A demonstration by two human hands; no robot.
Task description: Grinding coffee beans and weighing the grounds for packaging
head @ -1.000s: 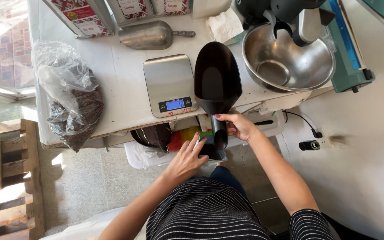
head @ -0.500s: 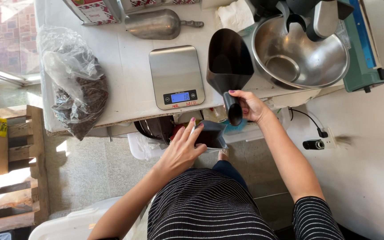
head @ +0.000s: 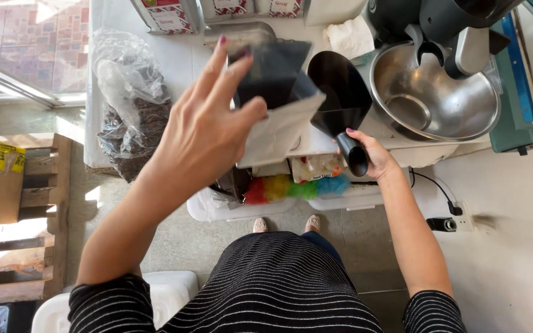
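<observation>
Left to right: against the table's (head: 183, 55) left edge slumps a clear plastic sack of dark beans (head: 132, 114), soft and loosely bunched. Next, my left hand (head: 208, 132), raised above the table, pinches a black-and-silver foil pouch (head: 277, 102) between thumb and forefinger near its lower side, the other fingers spread free; the pouch hangs tilted over the centre of the table, its mouth apparently turned toward the scoop, though motion blur hides whether it gapes. I judge the pouch light, thin and easily creased, with a slick surface, so it is best taken at a side seam or corner where the film is doubled, not at its flat middle. Just right of it, my right hand (head: 368, 154) is wrapped firmly round the round handle of a black plastic scoop (head: 339, 92), whose bowl points away from me, its edge meeting the pouch. The scoop looks rigid and light; the handle gives the surest hold. Farther right sits a steel bowl (head: 439, 102) under a dark grinder spout (head: 458, 28); below the table edge shows a rainbow duster (head: 291, 188)
</observation>
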